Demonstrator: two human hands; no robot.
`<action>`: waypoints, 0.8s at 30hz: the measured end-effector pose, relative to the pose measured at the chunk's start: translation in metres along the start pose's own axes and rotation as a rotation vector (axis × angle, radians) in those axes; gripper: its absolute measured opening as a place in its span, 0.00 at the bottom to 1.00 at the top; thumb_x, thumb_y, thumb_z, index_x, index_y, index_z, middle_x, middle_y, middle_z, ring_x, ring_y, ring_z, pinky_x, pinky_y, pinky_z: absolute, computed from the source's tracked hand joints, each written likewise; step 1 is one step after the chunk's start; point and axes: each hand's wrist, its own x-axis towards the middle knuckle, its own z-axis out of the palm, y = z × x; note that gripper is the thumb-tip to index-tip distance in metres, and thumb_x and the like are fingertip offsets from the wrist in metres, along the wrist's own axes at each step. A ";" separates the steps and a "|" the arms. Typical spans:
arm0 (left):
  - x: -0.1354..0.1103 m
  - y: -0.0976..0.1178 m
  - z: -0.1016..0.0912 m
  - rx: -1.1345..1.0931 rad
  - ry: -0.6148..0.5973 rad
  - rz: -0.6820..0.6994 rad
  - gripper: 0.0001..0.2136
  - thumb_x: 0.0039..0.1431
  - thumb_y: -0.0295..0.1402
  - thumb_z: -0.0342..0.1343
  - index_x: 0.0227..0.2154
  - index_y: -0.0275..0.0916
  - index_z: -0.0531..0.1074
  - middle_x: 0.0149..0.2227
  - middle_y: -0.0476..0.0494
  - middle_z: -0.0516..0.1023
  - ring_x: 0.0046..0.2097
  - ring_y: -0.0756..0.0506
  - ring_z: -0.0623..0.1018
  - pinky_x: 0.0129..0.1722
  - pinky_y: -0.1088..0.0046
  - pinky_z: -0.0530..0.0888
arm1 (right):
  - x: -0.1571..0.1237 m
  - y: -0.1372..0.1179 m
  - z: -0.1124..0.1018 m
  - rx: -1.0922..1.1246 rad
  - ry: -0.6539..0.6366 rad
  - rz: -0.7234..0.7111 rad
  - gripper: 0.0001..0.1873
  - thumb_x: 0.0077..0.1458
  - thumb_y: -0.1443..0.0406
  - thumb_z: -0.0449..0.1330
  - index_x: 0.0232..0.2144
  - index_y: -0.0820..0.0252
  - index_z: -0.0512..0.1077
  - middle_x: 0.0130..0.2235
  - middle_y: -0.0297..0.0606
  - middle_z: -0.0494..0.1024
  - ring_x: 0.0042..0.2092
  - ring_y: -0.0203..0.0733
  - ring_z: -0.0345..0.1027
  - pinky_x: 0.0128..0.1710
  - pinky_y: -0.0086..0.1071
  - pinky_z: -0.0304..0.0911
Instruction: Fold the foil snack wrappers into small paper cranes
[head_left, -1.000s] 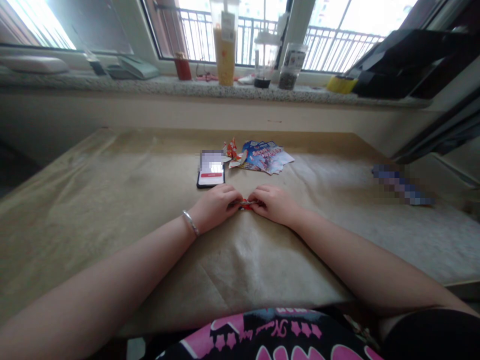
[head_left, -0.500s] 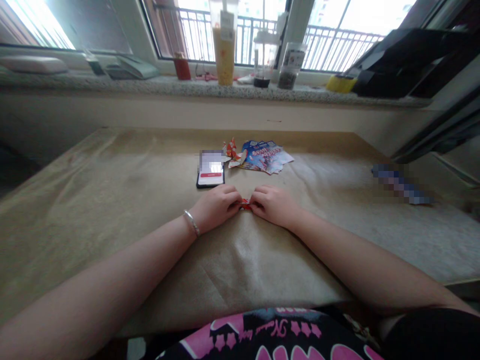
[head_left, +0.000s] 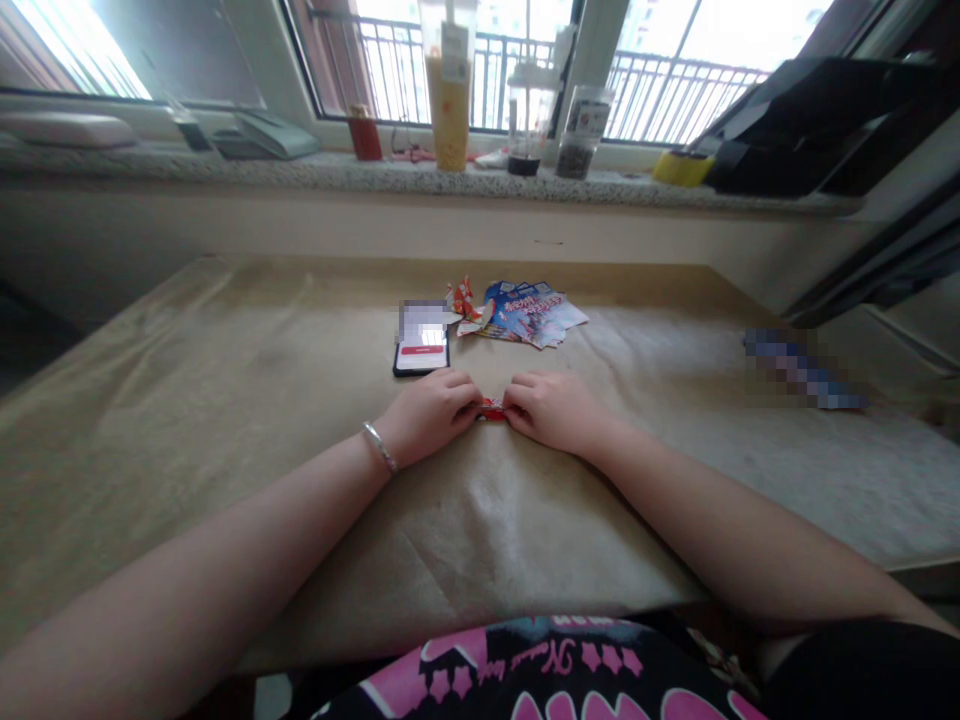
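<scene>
Between my two hands is a small piece of red and white printed paper (head_left: 493, 409), folded narrow and low over the table. My left hand (head_left: 435, 412), with a silver bracelet at the wrist, pinches its left end. At the other end the fingers of my right hand (head_left: 551, 412) are closed on it. Both sets of fingertips hide parts of the paper. Just beyond my left hand lies a phone (head_left: 421, 352) with a lit screen. Behind the paper are folded red and white paper shapes (head_left: 466, 305), beside a fan of blue printed leaflets (head_left: 531, 315).
A tan cover (head_left: 300, 350) lies over the table. At the far right is a blurred bluish item (head_left: 806, 370). The granite windowsill (head_left: 300, 175) bears a tall yellow-filled container (head_left: 450, 110), a red jar (head_left: 364, 135), a dark-filled jar (head_left: 576, 150) and yellow tape (head_left: 682, 167).
My right hand has shifted slightly to the right, so a little more of the red paper shows between my fingers. My left hand has hardly moved.
</scene>
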 end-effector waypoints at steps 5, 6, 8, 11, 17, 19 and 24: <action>0.001 0.002 -0.002 -0.024 0.008 -0.012 0.07 0.61 0.30 0.50 0.30 0.35 0.71 0.32 0.45 0.72 0.34 0.48 0.70 0.35 0.73 0.67 | -0.001 0.002 -0.004 -0.008 -0.012 0.027 0.09 0.57 0.63 0.52 0.32 0.58 0.71 0.37 0.37 0.76 0.35 0.39 0.68 0.28 0.31 0.48; 0.001 0.002 -0.003 -0.026 0.006 -0.020 0.08 0.61 0.30 0.50 0.30 0.35 0.71 0.32 0.45 0.72 0.34 0.48 0.70 0.35 0.73 0.67 | -0.001 0.002 -0.005 -0.008 -0.018 0.028 0.09 0.57 0.63 0.52 0.32 0.58 0.71 0.37 0.38 0.76 0.35 0.39 0.68 0.28 0.31 0.48; 0.000 0.001 -0.003 -0.030 -0.003 -0.025 0.08 0.62 0.31 0.50 0.30 0.35 0.72 0.32 0.45 0.72 0.35 0.48 0.70 0.35 0.73 0.67 | -0.001 0.003 -0.006 -0.012 -0.030 0.029 0.09 0.56 0.63 0.52 0.32 0.58 0.71 0.37 0.37 0.76 0.35 0.39 0.68 0.28 0.31 0.48; -0.001 0.000 -0.004 -0.035 -0.025 -0.020 0.08 0.62 0.31 0.50 0.31 0.35 0.72 0.32 0.45 0.72 0.35 0.48 0.70 0.35 0.73 0.66 | -0.003 0.004 -0.007 -0.025 -0.037 0.039 0.09 0.56 0.63 0.52 0.32 0.58 0.71 0.36 0.37 0.76 0.34 0.39 0.68 0.28 0.31 0.47; -0.004 0.000 -0.006 -0.025 -0.039 -0.014 0.09 0.63 0.31 0.49 0.30 0.35 0.72 0.32 0.44 0.72 0.34 0.48 0.70 0.34 0.73 0.66 | -0.004 0.006 -0.011 -0.039 -0.052 0.029 0.09 0.56 0.62 0.52 0.32 0.58 0.71 0.36 0.37 0.76 0.35 0.39 0.69 0.27 0.31 0.48; -0.003 0.000 -0.006 -0.021 -0.036 -0.016 0.09 0.63 0.30 0.48 0.31 0.35 0.72 0.32 0.44 0.72 0.34 0.48 0.70 0.35 0.73 0.66 | -0.004 0.006 -0.012 -0.062 -0.067 0.029 0.10 0.57 0.62 0.51 0.33 0.58 0.72 0.36 0.37 0.76 0.35 0.39 0.69 0.27 0.31 0.47; -0.002 0.000 -0.005 -0.030 -0.014 -0.094 0.09 0.62 0.28 0.48 0.31 0.34 0.72 0.32 0.43 0.72 0.35 0.47 0.71 0.35 0.72 0.68 | -0.005 0.003 -0.012 -0.082 -0.074 0.029 0.13 0.59 0.60 0.50 0.36 0.58 0.72 0.38 0.38 0.76 0.36 0.40 0.69 0.28 0.31 0.49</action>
